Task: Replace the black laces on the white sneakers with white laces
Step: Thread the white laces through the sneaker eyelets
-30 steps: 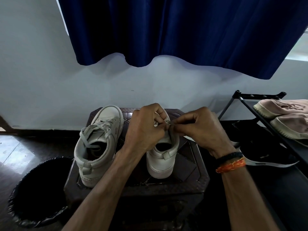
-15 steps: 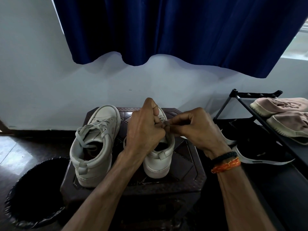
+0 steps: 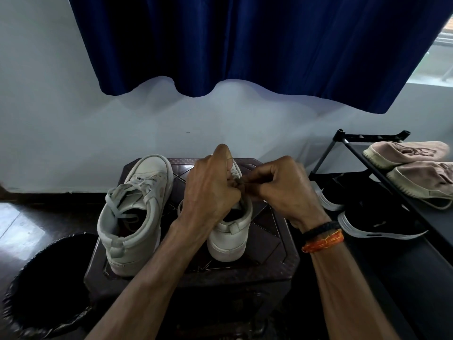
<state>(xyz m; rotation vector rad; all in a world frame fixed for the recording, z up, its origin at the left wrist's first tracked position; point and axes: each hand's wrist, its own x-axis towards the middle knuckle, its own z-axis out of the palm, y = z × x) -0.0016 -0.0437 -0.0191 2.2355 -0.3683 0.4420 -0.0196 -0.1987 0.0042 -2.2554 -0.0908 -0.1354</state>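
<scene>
Head view: both grips, left hand [image 3: 210, 192] and right hand [image 3: 286, 192], pinch the lace [image 3: 241, 180] above the right sneaker [image 3: 231, 231] on the desk [image 3: 274, 244]; left of them stands the laced sneaker [image 3: 137, 212].

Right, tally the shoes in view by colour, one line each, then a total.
White sneakers: 2, the left sneaker and the right sneaker, both on the dark stool.
Pink shoes: 2, a far one and a near one, on the black rack.
Black shoes with white soles: 2, a far one and a near one, lower right.
Total: 6
</scene>
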